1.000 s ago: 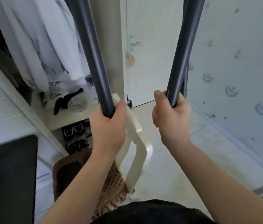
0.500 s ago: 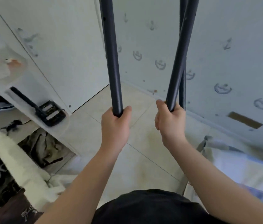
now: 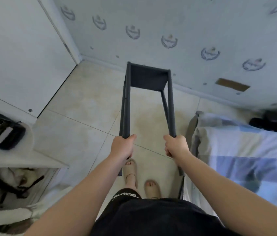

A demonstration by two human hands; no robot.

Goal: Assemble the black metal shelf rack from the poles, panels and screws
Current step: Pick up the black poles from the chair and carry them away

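Black metal fills both fists: the left hand (image 3: 123, 147) is curled round the left pole (image 3: 126, 108) and the right hand (image 3: 176, 146) round the right pole (image 3: 171, 106), thumbs pointing toward 12 o'clock. Half a second ago the two fists sat close together; now they are well apart, with bare floor (image 3: 83, 108) between them. Short pole ends stick out behind each fist, toward 6 o'clock.

From the fists the poles run toward 12 o'clock and end at a dark panel (image 3: 147, 77) that joins them. Earlier they rose out of the top of the view and no panel showed; now the whole rack (image 3: 151, 86) is in sight, tipped away from the person, its panel end near the foot of the wall (image 3: 168, 17). Two back poles (image 3: 165, 106) show beside the gripped ones, one just left of the left pole, one just inside the right pole. Whether the far end touches the floor cannot be told.

At 6 o'clock of the fists, two feet in pale slippers (image 3: 131, 169) stand on the tiles, newly in view. A bed (image 3: 245, 150) with blue-patterned cover lies at 3 o'clock, larger than before. At 9 o'clock a dark pouch (image 3: 1, 131) lies on a white shelf (image 3: 15, 157), as it did half a second ago
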